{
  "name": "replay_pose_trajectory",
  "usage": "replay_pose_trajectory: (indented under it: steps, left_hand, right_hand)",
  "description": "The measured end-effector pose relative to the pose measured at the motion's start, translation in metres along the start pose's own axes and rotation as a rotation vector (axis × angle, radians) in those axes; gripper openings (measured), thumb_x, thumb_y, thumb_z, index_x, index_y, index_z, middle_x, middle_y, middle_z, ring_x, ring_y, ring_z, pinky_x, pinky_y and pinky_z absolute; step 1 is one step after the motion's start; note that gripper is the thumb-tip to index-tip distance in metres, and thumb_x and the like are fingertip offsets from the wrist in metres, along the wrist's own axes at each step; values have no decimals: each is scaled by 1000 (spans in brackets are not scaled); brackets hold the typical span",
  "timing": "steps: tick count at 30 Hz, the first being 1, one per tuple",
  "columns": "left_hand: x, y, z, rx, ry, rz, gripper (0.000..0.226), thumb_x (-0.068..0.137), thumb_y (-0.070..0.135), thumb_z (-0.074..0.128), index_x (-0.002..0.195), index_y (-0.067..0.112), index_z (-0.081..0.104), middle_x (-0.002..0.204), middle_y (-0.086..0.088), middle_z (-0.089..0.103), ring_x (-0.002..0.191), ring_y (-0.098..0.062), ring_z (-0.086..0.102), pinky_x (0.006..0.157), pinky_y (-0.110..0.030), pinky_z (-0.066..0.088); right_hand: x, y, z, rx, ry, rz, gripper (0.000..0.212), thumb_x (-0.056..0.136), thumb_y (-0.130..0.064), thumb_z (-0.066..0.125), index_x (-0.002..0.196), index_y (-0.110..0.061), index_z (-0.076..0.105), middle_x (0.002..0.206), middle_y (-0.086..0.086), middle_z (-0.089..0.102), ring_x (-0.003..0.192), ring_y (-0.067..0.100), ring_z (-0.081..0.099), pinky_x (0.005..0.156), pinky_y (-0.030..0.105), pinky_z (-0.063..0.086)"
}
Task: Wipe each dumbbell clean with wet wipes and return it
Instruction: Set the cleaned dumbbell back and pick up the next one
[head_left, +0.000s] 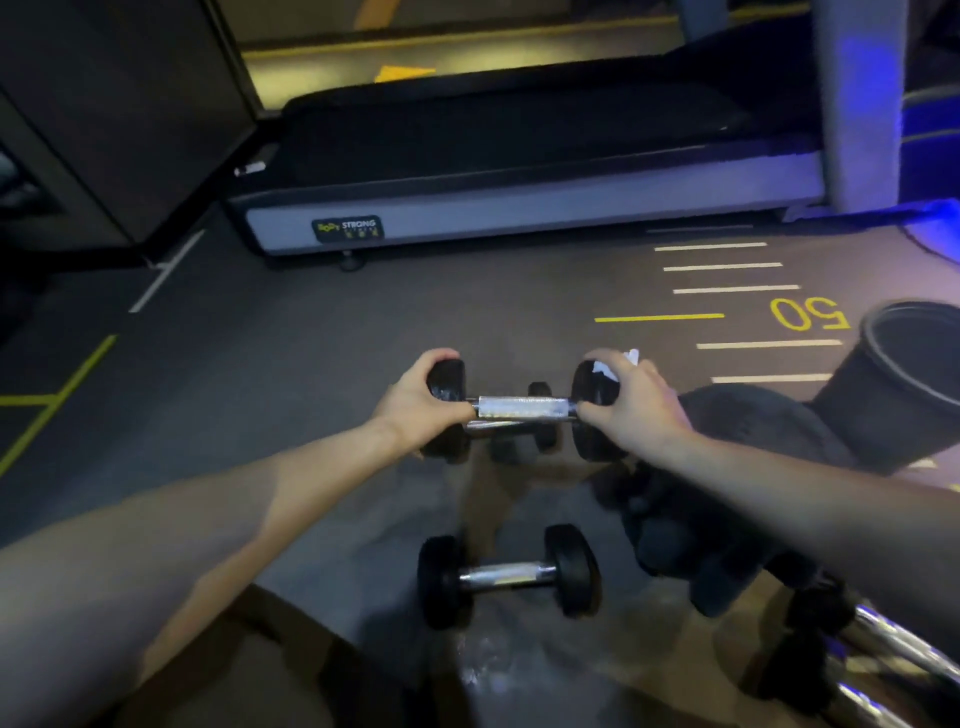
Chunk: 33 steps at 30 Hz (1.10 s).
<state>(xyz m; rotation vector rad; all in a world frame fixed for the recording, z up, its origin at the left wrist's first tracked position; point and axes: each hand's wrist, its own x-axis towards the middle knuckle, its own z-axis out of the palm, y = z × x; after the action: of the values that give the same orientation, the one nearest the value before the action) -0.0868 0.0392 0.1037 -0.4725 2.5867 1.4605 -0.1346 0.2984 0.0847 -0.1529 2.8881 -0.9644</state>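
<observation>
I hold a black dumbbell (524, 408) with a chrome handle up in front of me, level and crosswise. My left hand (421, 402) grips its left head. My right hand (636, 402) is wrapped over its right head with a white wet wipe (605, 366) pressed under the fingers. A second dumbbell (511, 574) lies on the floor below. Behind the held one, another dumbbell (524, 434) lies on the floor, mostly hidden.
A treadmill (519, 208) stands across the far side. A black bin (904, 374) lies tilted at the right. Chrome rack bars (893, 660) and more dark weights fill the lower right. The grey floor carries white and yellow lines and a "50" mark.
</observation>
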Motion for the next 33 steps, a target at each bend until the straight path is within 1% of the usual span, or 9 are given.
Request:
replay_pose_trajectory:
  steps: [3,6,10,12,16,21,25,28,33]
  left_hand:
    - [1,-27,3,-12,-28,-71,65,67,26,79,120,53,51,107,10,63,86,-24,68,46,-40,58]
    - [9,-47,4,-9,-63,-114,71,58,33,75,122,52,51,107,9,64,89,-22,68,50,-36,58]
    - [22,-69,10,42,-103,-157,76,54,39,75,123,54,47,114,9,65,97,-21,67,72,-42,61]
    - [27,-80,17,50,-101,-183,78,51,41,73,123,55,46,112,8,65,96,-21,68,73,-41,61]
    - [37,-107,39,49,-86,-228,80,46,48,71,122,56,46,107,7,68,93,-21,68,76,-40,60]
    - [41,-141,65,64,-73,-267,72,70,29,81,132,46,49,117,5,68,101,-19,66,95,-32,53]
    - [51,-151,72,69,-84,-279,72,73,24,81,136,41,50,115,3,67,103,-20,66,95,-33,53]
    - [54,-158,79,20,-78,-305,72,74,20,83,135,39,50,111,3,66,101,-19,66,93,-34,55]
    - [63,-170,82,13,-107,-301,68,76,10,84,134,30,53,118,0,67,106,-20,65,93,-33,54]
  right_hand:
    - [4,3,24,-7,-65,14,56,77,-38,71,126,-49,49,112,3,44,103,33,59,83,32,44]
    - [7,9,46,-21,-100,31,57,77,-38,71,128,-48,48,111,2,44,104,34,59,86,33,46]
    - [13,18,70,-39,-159,61,59,79,-39,71,132,-47,47,115,4,44,105,35,58,83,36,51]
    - [15,24,80,-51,-181,78,59,79,-40,70,132,-48,46,117,5,45,101,36,59,81,42,56]
    - [21,39,102,-63,-220,94,60,79,-40,70,133,-45,46,118,5,44,103,36,60,87,38,50]
    - [25,56,124,-88,-303,122,62,82,-32,70,138,-39,45,124,7,42,112,35,56,93,34,45]
    - [25,69,141,-5,-321,132,59,82,-24,71,136,-33,49,126,8,41,110,31,54,94,28,45]
    - [30,77,154,19,-327,142,59,82,-21,73,136,-30,50,129,9,39,114,29,50,99,30,44]
    - [34,90,167,8,-323,93,39,84,-18,68,121,-28,60,123,8,41,104,26,46,101,33,42]
